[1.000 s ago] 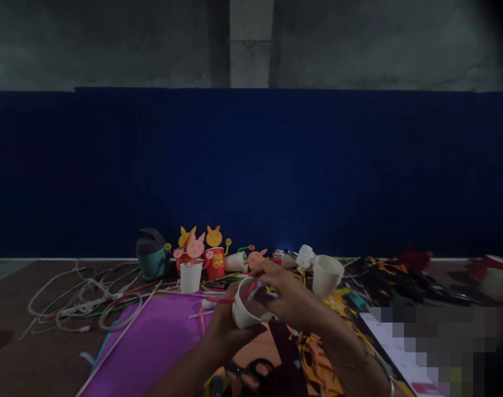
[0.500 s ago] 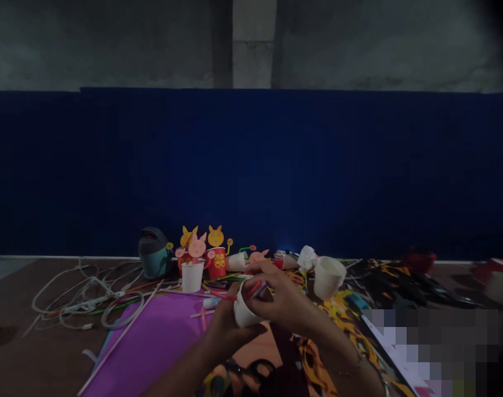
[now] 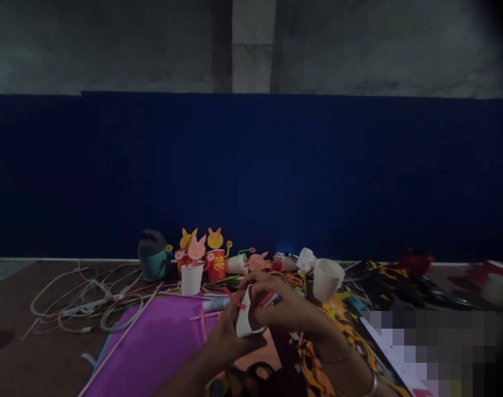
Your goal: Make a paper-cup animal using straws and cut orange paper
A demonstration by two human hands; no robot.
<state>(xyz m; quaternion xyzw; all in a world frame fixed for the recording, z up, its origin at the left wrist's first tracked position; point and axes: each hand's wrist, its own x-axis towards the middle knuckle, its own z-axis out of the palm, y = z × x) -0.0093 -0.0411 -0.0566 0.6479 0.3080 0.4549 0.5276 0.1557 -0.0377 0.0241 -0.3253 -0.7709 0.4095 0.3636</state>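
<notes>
A white paper cup [image 3: 244, 321], tipped with its mouth toward the right, is gripped by my left hand [image 3: 225, 336] around its side. A red straw-like piece [image 3: 234, 298] sticks out at the cup's left side. My right hand [image 3: 282, 300] is closed at the cup's mouth, its fingertips partly inside. Another red piece [image 3: 268, 299], which looks like part of the same straw, shows between those fingers. Whether the two red ends join inside the cup is hidden.
Cup figures with paper animal heads [image 3: 196, 248] stand behind my hands. White cups [image 3: 328, 280], a tube [image 3: 215, 304], scissors [image 3: 257, 380] and yellow paper scraps [image 3: 337, 314] lie around. Purple sheet [image 3: 152, 342] and white cables [image 3: 98, 300] are at left, beside a teal-and-black device [image 3: 153, 259].
The cup has turned so its opening faces more to the right, away from my view. My right fingers have curled further at its mouth. The red end on the left now points upward.
</notes>
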